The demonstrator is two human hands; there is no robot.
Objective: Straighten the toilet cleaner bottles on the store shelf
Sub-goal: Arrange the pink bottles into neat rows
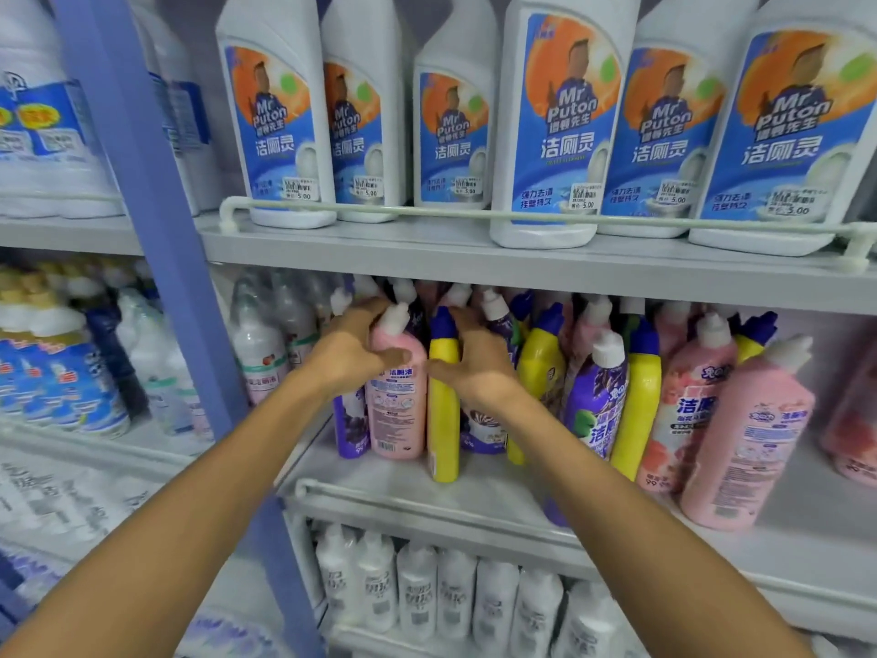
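On the middle shelf (pixel 474 496) stand several angled-neck toilet cleaner bottles in pink, yellow and purple. My left hand (pixel 351 353) is wrapped around a pink bottle (pixel 398 406) with a white cap, its back label facing me. My right hand (pixel 479 363) grips a yellow bottle (pixel 443 420) with a blue cap, right beside the pink one. A purple bottle (pixel 350 429) stands partly hidden behind my left wrist. Further right, purple (pixel 595 410), yellow (pixel 638 415) and pink (pixel 745 444) bottles lean at different angles.
The top shelf holds large white Mr Puton bottles (pixel 560 121) behind a white rail (pixel 427 212). A blue upright post (pixel 161 220) divides the shelving. Small white bottles (pixel 417 591) fill the bottom shelf. Other cleaners sit in the left bay (pixel 61 387).
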